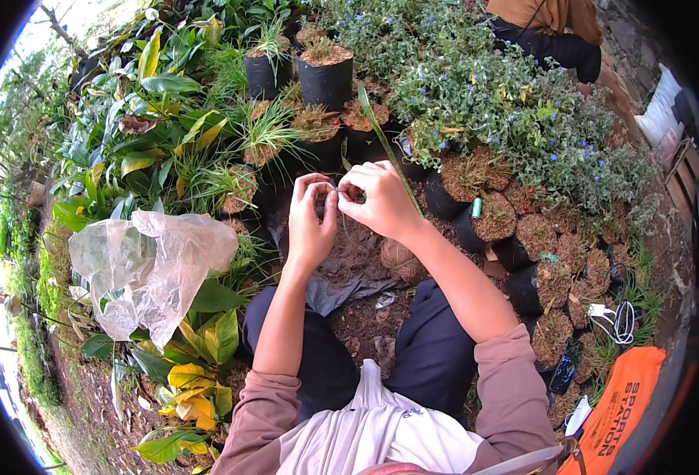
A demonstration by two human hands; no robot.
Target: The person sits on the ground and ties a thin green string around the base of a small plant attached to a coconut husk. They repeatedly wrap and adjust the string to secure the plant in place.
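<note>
Flowering shrubs (492, 87) w/ small blue blooms fill the top right; black grow bags (326, 79) of soil sit in rows beside them. Crumpled clear plastic bag (148, 269) lies on leaves at left, well apart from both hands. Orange bag (619, 404) bottom right. Long green leaf (389, 146) runs up from the right hand (383, 202), pinched in its fingers. Left hand (311, 222) meets it fingertip to fingertip, fingers curled, pinching smth too small to tell, above the dark soil.

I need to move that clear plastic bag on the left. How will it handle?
The bag looks thin and crumpled, draped over leaves, so it is probably floppy and very light. It may snag on them or blow away.
</note>
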